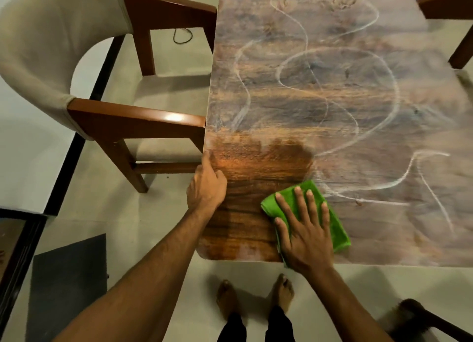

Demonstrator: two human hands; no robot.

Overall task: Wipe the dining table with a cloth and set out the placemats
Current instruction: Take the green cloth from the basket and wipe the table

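Counter (pixel 332 98): wood grain, fills the upper right. Most of it is under a pale dusty film with looping white lines. The near-left corner shows a darker, glossy patch.

Beige chair (pixel 38 47): curved padded back, brown wooden arms, on the counter's left side. Its nearer arm tip is right up against the counter edge.

Pale floor (pixel 163 213) below and to the left. A dark mat (pixel 69 277) lies on it at lower left.

Second chair (pixel 445 3), wood, only partly visible at top right.

Green cloth (pixel 337 229): folded, flat on the counter near its near edge, at the border between the glossy patch and the dusty film.

Right grip (pixel 304 229): released, palm down, fingers straight and spread, pressing on the cloth and covering its left part.

Left grip (pixel 206 185): clasps the counter's left edge at the glossy patch, index finger along the rim, the other fingers curled over the side.

Bare feet (pixel 256 298) on the floor just below the counter's near edge.

Thin black cable (pixel 183 35) on the floor beyond the beige chair.
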